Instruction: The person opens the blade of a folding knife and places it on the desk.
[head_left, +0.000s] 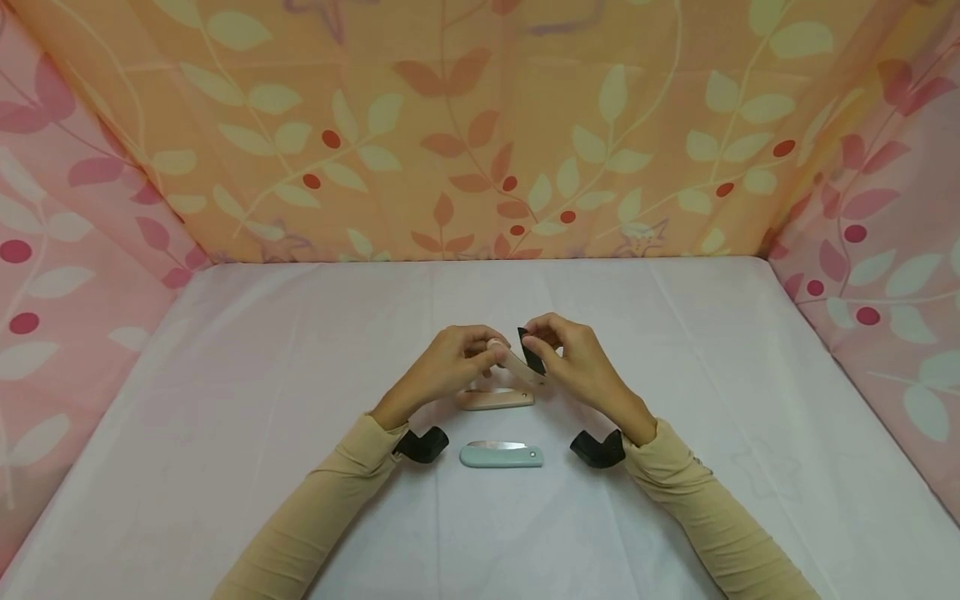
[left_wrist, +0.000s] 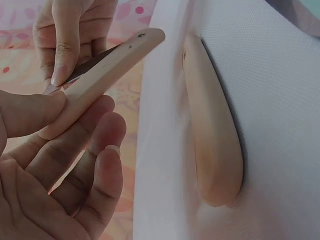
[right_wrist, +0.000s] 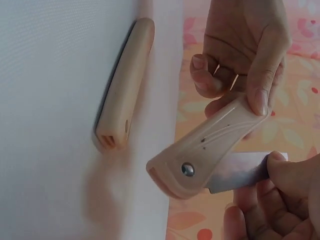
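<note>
Above the table's middle my two hands hold a folding knife with a peach handle [head_left: 517, 367]. My left hand [head_left: 457, 358] grips the handle [left_wrist: 105, 75] between thumb and fingers. My right hand [head_left: 570, 354] pinches the blade [right_wrist: 240, 172], which stands partly swung out of the handle [right_wrist: 200, 150]. The pivot rivet shows near the handle's end. A second peach folding knife [head_left: 495, 400] lies closed on the cloth just under my hands, also seen close up as a closed handle [left_wrist: 212, 130] [right_wrist: 125, 85].
A pale green folding knife [head_left: 501, 455] lies closed nearer to me, between my wrists. The table [head_left: 225, 400] is covered in white cloth. Floral fabric walls [head_left: 480, 125] close it in at the back and on both sides.
</note>
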